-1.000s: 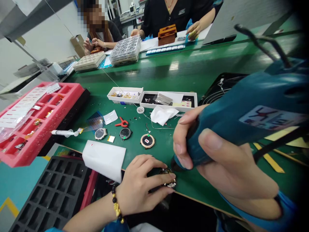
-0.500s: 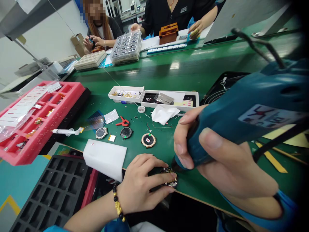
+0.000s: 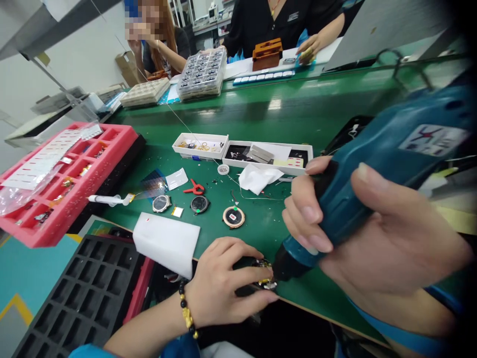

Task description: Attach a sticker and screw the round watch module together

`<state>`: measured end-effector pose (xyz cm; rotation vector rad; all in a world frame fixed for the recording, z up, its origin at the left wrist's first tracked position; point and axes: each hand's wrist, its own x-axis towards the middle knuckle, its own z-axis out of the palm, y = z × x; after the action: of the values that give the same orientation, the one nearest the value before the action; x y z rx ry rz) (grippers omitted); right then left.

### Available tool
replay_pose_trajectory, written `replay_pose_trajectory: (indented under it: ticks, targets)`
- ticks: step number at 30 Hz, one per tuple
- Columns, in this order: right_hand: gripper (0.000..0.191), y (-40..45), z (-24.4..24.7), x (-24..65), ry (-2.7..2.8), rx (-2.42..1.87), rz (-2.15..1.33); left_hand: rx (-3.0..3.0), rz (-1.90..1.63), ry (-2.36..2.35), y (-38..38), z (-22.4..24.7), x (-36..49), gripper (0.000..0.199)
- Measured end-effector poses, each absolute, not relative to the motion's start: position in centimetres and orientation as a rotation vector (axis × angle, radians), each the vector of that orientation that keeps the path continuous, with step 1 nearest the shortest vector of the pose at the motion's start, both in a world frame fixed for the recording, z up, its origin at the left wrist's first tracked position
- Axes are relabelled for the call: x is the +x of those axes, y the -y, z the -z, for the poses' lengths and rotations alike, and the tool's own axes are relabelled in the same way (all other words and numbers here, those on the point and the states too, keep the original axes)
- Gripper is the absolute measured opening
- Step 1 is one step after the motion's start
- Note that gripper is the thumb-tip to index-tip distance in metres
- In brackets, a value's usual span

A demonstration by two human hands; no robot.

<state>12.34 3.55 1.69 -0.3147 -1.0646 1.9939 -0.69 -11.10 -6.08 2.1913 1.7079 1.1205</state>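
Step in hand: apparently screwdriver work on 1 round circuit assembly (image 3: 266, 284)
Assembly location: at near edge of desk (image 3: 261, 236)
Left hand (image 3: 223, 283): partly curled, fingers and thumb steadying the assembly
Right hand (image 3: 391, 243): closed around electric screwdriver (image 3: 387, 154), nose beside assembly
Next-move requirement: likely firm support, accurate tip alignment

Tabletop (image 3: 261, 107) green; power tool (image 3: 357, 184) teal w/ blk tip; foam tray (image 3: 126, 136) pinkish-red; clamp (image 3: 194, 187) red; bracelet (image 3: 185, 309) blk & gold beads; cloth (image 3: 166, 238) white.
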Motion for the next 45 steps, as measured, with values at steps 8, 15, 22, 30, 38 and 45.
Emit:
replay_pose_trajectory:
  ticks: [8, 15, 22, 30, 38, 45]
  targets:
    - [0.022, -3.3, -1.1, 11.6, 1.027, -0.339, -1.977, 2.179, -1.083, -1.755, 11.1, 6.1, -0.7, 0.012]
    - [0.02, -3.3, -1.2, 11.7, 1.074, -0.309, -1.942, 2.176, -1.084, -1.757, 11.1, 6.0, -0.6, 0.007]
    - [0.02, -3.3, -1.4, 11.9, 1.116, -0.303, -1.927, 2.167, -1.099, -1.755, 11.0, 6.0, -0.5, 0.004]
    - [0.02, -2.7, -1.6, 11.9, 1.121, -0.283, -1.93, 2.171, -1.098, -1.772, 11.1, 6.0, -0.5, 0.007]
    - [0.019, -2.9, -1.9, 12.6, 1.22, -0.261, -1.886, 2.16, -1.088, -1.729, 11.2, 6.2, -0.7, 0.021]
    - [0.019, -2.9, -1.7, 12.8, 1.279, -0.244, -1.863, 2.146, -1.084, -1.714, 11.1, 6.1, -0.8, 0.021]
